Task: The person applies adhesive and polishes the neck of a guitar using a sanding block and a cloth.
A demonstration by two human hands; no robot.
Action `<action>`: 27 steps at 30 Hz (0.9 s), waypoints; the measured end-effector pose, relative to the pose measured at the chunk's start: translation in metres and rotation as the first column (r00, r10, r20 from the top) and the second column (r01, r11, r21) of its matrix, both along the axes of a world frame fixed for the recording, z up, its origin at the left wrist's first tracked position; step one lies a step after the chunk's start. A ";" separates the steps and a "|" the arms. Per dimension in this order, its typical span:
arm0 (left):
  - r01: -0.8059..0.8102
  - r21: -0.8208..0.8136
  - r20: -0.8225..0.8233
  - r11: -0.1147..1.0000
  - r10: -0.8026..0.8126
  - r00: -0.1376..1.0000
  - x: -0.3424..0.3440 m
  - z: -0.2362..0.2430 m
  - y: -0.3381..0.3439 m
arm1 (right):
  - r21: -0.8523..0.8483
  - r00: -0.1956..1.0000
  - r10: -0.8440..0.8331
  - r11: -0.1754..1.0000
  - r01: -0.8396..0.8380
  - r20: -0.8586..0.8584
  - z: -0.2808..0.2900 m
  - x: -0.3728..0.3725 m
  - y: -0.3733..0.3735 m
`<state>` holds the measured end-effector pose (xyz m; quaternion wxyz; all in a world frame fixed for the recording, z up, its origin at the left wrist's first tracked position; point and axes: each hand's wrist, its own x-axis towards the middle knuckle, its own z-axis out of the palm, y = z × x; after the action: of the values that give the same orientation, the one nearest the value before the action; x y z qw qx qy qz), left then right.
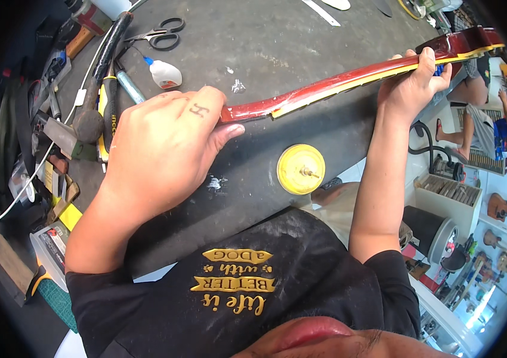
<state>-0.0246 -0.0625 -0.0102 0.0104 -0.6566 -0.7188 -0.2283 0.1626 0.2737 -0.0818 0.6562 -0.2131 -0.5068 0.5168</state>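
A glossy dark red guitar neck (325,86) with a yellow strip along its edge slants across the bench, rising to the right. My left hand (167,140) is closed round its narrower left end, back of the hand up, hiding that tip. Farther right, my right hand (410,86) grips the neck near its wider end, thumb on the near side and fingers partly hidden behind. Below the neck, a round yellow disc (292,173) with a small metal shaft at its centre rests near the bench edge, touched by neither hand.
On the dark bench (247,53) lie black-handled scissors (161,37), a white glue bottle (165,75) with a blue tip, a hammer (88,124) and a white ruler (323,13). Assorted tools crowd the left. People (468,131) and hanging guitars (498,207) show at right.
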 end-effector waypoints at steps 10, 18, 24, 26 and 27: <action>-0.010 -0.037 0.043 0.999 0.012 0.999 -0.002 0.000 -0.002 | -0.015 1.000 -0.005 1.000 0.006 0.031 0.004 -0.001 -0.006; 0.000 -0.022 0.033 1.000 0.001 0.999 -0.002 0.000 0.002 | -0.011 1.000 0.008 1.000 -0.008 0.017 0.004 0.001 -0.003; 0.010 0.001 0.034 1.000 -0.010 0.999 -0.003 -0.001 0.002 | 0.021 0.999 0.028 0.999 -0.028 0.015 0.003 0.001 0.000; 0.009 0.014 0.035 1.000 -0.010 0.999 -0.002 -0.001 0.002 | 0.016 0.999 0.034 0.999 -0.034 0.009 0.003 0.001 -0.002; 0.009 0.013 0.036 1.000 -0.009 0.999 -0.002 -0.002 0.002 | 0.011 0.999 0.036 0.999 -0.036 0.014 0.005 0.002 -0.003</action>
<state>-0.0270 -0.0604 -0.0121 0.0007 -0.6554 -0.7145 -0.2449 0.1641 0.2710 -0.0770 0.6445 -0.2037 -0.5181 0.5241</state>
